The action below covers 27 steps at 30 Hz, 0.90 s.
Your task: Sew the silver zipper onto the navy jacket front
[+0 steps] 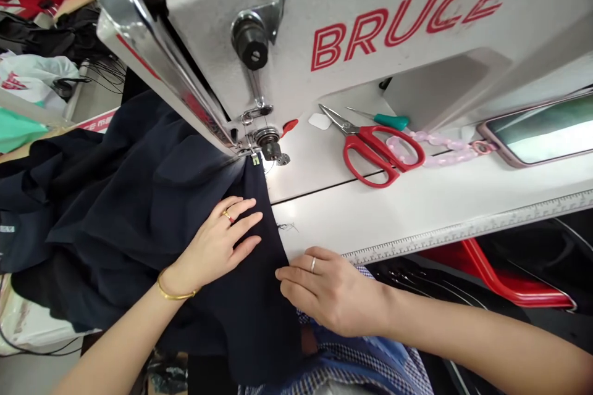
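Note:
A dark navy garment (176, 197) lies bunched over the left of the sewing machine table, its straight edge running under the presser foot (254, 159). My left hand (227, 234) rests flat on the cloth just in front of the foot, fingers spread. Nearer to me, my right hand (324, 290) is closed at the garment's right edge, with thumb and fingertips pinching the cloth there. The needle area is partly hidden by the machine head (199, 31). Loose dark threads (288, 226) lie beside the edge.
Red-handled scissors (370, 147), a teal-handled awl (389, 120), a pink bead strap (440, 157) and a phone (546, 129) lie on the machine bed to the right. A ruler strip (463, 228) lines the table's front edge. Bags and cloth fill the far left.

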Available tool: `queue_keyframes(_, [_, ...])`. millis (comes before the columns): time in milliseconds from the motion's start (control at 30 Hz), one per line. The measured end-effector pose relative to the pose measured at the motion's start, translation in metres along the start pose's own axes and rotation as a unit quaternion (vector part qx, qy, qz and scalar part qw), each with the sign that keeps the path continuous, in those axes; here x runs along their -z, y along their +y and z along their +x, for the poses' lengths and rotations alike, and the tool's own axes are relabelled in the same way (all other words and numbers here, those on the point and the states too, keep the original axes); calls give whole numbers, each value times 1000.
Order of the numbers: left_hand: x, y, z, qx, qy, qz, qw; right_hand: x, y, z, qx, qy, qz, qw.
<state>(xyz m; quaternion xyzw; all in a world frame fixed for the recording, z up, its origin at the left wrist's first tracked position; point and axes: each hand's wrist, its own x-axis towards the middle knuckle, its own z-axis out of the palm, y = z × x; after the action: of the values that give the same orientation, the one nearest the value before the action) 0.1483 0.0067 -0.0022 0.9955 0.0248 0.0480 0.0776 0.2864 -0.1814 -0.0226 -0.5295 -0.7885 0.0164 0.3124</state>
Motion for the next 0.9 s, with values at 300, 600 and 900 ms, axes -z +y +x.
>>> queue_keyframes(300, [-7,-24,28,20,66,-28,997,11,31,22,22,-39,-35,998])
queue_keyframes(600, [12,-20,38,-38,-22,-29,999,14,58,35,78,-53,-53,994])
queue_keyframes(900, [-1,0,23,46,17,90,995,12,69,48,100,-99,-80,987])
